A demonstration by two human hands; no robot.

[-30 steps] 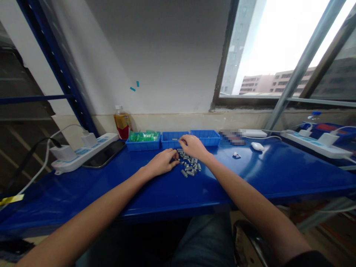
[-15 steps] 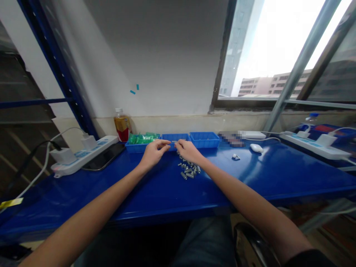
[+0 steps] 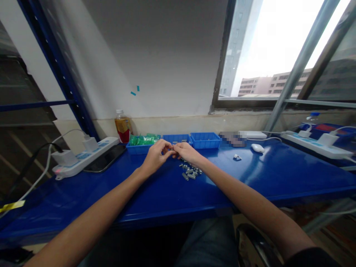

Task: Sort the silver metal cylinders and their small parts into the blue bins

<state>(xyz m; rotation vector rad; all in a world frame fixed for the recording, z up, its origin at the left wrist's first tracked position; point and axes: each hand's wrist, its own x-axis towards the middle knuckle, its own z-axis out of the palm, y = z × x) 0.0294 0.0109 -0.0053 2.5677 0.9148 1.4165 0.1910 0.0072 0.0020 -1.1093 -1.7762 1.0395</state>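
My left hand [image 3: 156, 156] and my right hand [image 3: 187, 152] meet fingertip to fingertip above the table, in front of the blue bins. Both are closed in a pinch; whatever sits between the fingers is too small and too covered to name. Beneath and beside my right hand lies a loose pile of small silvery metal parts [image 3: 190, 172], some of them short cylinders. Just behind the hands, the middle blue bin [image 3: 175, 137] holds a few small metal pieces. To its left, another blue bin [image 3: 139, 149] is filled with green plastic packets [image 3: 144, 139].
A third blue bin [image 3: 205, 140] stands right of the middle one. At left are a drink bottle [image 3: 122, 127], a phone [image 3: 105, 159] and a power strip [image 3: 86, 155]. An earbud [image 3: 237, 157], its white case [image 3: 257, 148] and another power strip [image 3: 317, 144] lie to the right.
My hands have come together from slightly apart and drawn a little nearer to me, away from the middle bin. Small metal pieces inside that bin now show.
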